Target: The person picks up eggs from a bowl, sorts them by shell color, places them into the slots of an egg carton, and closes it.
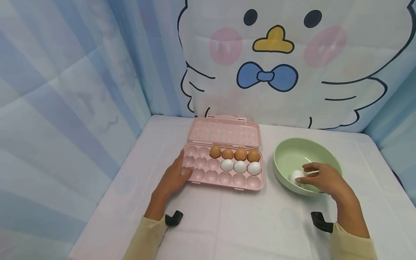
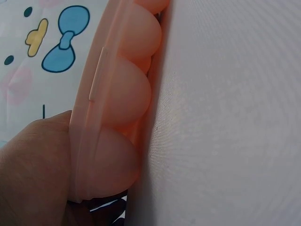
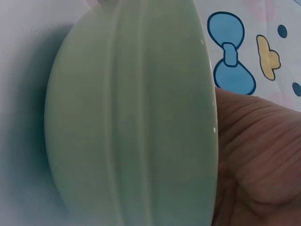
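An open pink egg carton (image 1: 238, 182) holds several brown eggs (image 1: 240, 154) in its back row and three white eggs (image 1: 239, 167) in the middle row, toward the right. My left hand (image 1: 173, 177) grips the carton's left end, thumb over the top; the left wrist view shows the carton's rounded cups (image 2: 124, 92) from the side. Inside a light green bowl (image 1: 308, 148) at the right, my right hand (image 1: 325, 178) pinches a white egg (image 1: 295, 175) between thumb and fingers. The bowl's outer wall (image 3: 160, 113) hides the egg and fingertips in the right wrist view.
The carton's lid (image 1: 224, 130) lies folded back behind it. A white cloth covers the table (image 1: 240, 220). Curtains with a cartoon bird (image 1: 266, 101) stand behind, and a blue striped curtain (image 1: 78, 108) hangs along the left side.
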Available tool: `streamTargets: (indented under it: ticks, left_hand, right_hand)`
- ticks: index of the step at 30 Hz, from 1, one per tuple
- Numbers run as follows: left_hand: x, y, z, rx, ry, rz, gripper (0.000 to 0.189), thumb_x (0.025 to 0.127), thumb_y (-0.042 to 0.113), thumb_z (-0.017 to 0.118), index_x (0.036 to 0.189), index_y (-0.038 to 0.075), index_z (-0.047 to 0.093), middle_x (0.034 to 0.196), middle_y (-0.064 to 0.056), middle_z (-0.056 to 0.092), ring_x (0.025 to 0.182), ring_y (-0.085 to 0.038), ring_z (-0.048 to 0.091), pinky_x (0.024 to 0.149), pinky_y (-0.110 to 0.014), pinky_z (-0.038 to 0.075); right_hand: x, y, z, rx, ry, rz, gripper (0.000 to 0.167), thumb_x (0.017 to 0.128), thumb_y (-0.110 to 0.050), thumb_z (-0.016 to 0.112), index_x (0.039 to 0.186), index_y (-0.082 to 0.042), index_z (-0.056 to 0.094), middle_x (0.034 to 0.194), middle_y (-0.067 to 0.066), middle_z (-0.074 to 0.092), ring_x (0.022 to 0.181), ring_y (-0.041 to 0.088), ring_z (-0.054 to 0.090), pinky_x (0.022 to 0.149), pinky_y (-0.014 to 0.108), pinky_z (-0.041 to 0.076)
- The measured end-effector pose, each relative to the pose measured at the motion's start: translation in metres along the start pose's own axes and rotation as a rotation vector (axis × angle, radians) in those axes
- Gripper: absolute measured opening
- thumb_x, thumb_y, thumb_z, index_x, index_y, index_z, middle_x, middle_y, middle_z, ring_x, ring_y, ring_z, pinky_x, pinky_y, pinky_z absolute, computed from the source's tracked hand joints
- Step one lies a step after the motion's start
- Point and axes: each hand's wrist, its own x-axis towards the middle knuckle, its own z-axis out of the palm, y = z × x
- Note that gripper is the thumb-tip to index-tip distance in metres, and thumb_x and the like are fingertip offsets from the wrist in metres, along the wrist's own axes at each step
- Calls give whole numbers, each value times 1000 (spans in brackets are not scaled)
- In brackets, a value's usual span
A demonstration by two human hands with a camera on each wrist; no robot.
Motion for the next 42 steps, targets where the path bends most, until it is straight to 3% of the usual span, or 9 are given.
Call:
streamTargets:
  ticks: [13,22,31,42]
  left_hand:
    - [-1,1,1,-4,10,2,86,102,42,55,168,14,8,171,-10,19,154,-32,23,121,-50,22]
    - [0,2,1,-6,16,-13,85,102,41,55,168,16,9,171,-8,19,154,-31,22,121,-50,22]
    - [0,2,1,14,20,-15,84,102,42,54,168,14,10,170,-10,21,154,-31,23,122,-48,22]
    - [1,2,1,12,6,-15,85,102,42,54,168,14,8,171,-9,19,154,-30,22,122,-48,22]
  right_hand:
    - [9,0,7,-45,-16,-37,61,83,-30,88,122,11,66,120,28,68,106,45,66,78,46,56]
    - [12,-5,15,52,-51,-124,46,84,-8,84,120,5,59,118,30,67,106,45,67,84,48,55]
    - [14,-7,19,42,-56,-162,45,84,-1,81,125,9,65,111,24,68,99,38,70,73,39,54]
    - [14,-6,20,123,15,-150,55,83,-7,85,129,3,58,122,30,66,111,46,65,81,42,52]
